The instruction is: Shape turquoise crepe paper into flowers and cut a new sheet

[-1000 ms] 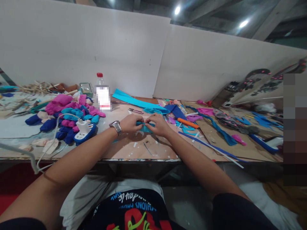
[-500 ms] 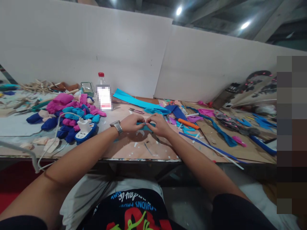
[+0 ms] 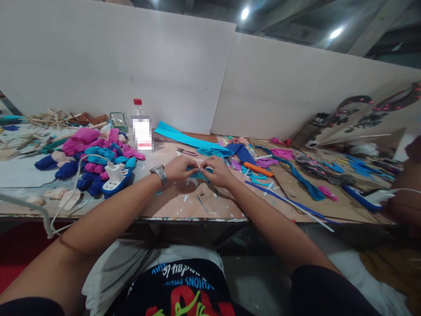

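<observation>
Both hands meet above the table, fingertips pinched close together on a small piece of turquoise fabric point(image 3: 201, 175). My left hand point(image 3: 179, 169), with a metal watch on its wrist, is closed on the fabric from the left. My right hand point(image 3: 217, 172) is closed on it from the right. Fingers hide most of the piece. Just beyond the hands lies a pair of thread snips point(image 3: 187, 152). A long bright blue fabric strip point(image 3: 184, 138) stretches behind them, and an orange-handled cutter point(image 3: 258, 170) rests to the right among fabric scraps.
To the left is a heap of stuffed pink, blue and turquoise fabric pieces point(image 3: 86, 142), beside a blue and white power strip point(image 3: 116, 181) with a cable. A red-capped bottle point(image 3: 138, 107) stands by the white partition point(image 3: 158, 66). Another person's arm point(image 3: 406, 193) shows at far right.
My hands stay nearly in place, still pinching the turquoise fabric, with slightly less of it showing between the fingers. The surroundings look the same.
</observation>
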Tool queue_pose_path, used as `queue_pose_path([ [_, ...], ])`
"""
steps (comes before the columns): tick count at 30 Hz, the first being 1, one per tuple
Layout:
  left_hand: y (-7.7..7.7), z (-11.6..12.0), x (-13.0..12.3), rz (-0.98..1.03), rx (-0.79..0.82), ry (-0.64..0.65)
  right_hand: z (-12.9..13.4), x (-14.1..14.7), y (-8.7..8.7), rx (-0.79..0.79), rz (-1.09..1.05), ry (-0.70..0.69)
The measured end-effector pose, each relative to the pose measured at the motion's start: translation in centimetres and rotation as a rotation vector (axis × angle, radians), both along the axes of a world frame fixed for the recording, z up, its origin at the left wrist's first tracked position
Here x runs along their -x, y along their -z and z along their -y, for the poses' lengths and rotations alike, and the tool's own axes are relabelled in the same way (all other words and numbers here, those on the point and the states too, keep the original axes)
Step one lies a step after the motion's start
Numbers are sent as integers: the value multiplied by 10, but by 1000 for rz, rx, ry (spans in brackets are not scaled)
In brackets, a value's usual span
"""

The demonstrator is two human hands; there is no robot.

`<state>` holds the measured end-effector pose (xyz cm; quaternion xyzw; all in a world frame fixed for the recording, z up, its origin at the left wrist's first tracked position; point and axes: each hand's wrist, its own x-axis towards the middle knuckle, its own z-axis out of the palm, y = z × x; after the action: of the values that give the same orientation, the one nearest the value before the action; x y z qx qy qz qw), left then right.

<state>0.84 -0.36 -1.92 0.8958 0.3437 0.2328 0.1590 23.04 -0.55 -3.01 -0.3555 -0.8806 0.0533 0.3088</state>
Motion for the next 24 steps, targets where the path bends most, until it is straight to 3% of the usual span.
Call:
queue_pose_path([
  [10,0,-1,0,-9,70,0,0,-2,-1,-28,-12,13],
  [24,-1,-2,3,26,75,-105,-4,-9,-6,-28,25,61],
])
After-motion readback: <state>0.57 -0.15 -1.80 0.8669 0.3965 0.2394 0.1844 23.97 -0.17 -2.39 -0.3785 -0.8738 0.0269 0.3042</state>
